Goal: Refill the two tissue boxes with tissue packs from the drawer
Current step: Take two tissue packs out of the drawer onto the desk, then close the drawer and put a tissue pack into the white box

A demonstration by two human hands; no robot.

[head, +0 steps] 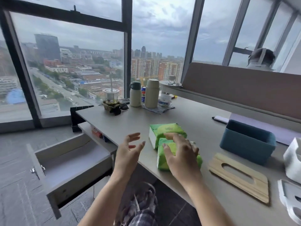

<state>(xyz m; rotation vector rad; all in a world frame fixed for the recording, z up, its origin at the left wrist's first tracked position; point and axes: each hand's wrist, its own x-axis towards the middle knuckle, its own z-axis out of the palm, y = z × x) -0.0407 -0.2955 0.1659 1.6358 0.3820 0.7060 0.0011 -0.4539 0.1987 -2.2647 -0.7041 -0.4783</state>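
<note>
Two green tissue packs lie on the desk near its front-left edge: a far pack [166, 131] and a near pack [164, 159] touching it. My right hand [180, 154] rests on top of the near pack, fingers spread over it. My left hand [130, 150] hovers open just left of the packs, above the desk edge, holding nothing. A blue tissue box [247, 144] stands open to the right, its wooden slotted lid [239, 176] lying flat in front of it. A white tissue box [293, 160] and its white lid [291, 198] sit at the far right. The drawer [68, 167] hangs pulled out on the left and looks empty.
At the back of the desk [187, 115] stand two cream flasks [151, 93], a can, a plastic cup with a straw [110, 95] and sunglasses. A padded partition [244, 90] runs along the right. Large windows lie beyond. A small shelf under the desktop holds a small red item.
</note>
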